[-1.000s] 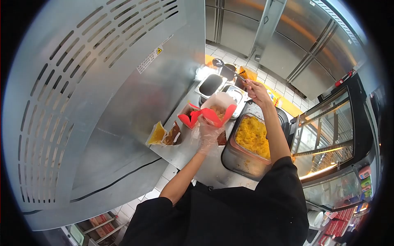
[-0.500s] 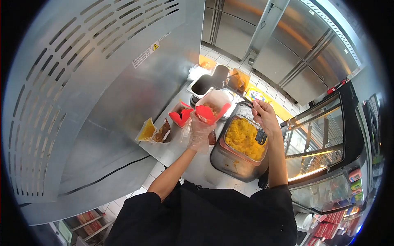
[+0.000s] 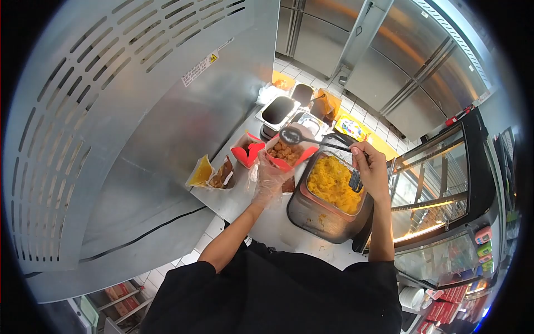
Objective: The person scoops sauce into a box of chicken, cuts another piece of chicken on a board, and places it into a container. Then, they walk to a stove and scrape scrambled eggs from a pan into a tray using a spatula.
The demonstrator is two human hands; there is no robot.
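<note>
My left hand (image 3: pixel 268 183), in a clear plastic glove, grips a red-and-white takeout box (image 3: pixel 304 158) with brown chunks of food (image 3: pixel 284 153) inside. My right hand (image 3: pixel 371 170) is bare and closed round the handle of a black ladle (image 3: pixel 291 134), whose dark-coated bowl hangs over the far side of the box. Just below the right hand, a metal pan (image 3: pixel 314 224) holds yellow, mash-like food (image 3: pixel 332 183), with a black handle (image 3: pixel 355 181) resting at its right side. Left of the held box stands another red takeout box (image 3: pixel 248 149).
Yellow packaging (image 3: pixel 199 173) with brown contents stands at the counter's left edge. Metal containers (image 3: pixel 277 110) and a brown paper bag (image 3: pixel 326 104) are at the back. A glass display case (image 3: pixel 428 178) stands close on the right, a metal panel (image 3: pixel 161 145) on the left.
The ladle's bowl has come into view over the box. My right hand has shifted slightly right and down. The held box has tilted, showing more of its brown chunks.
</note>
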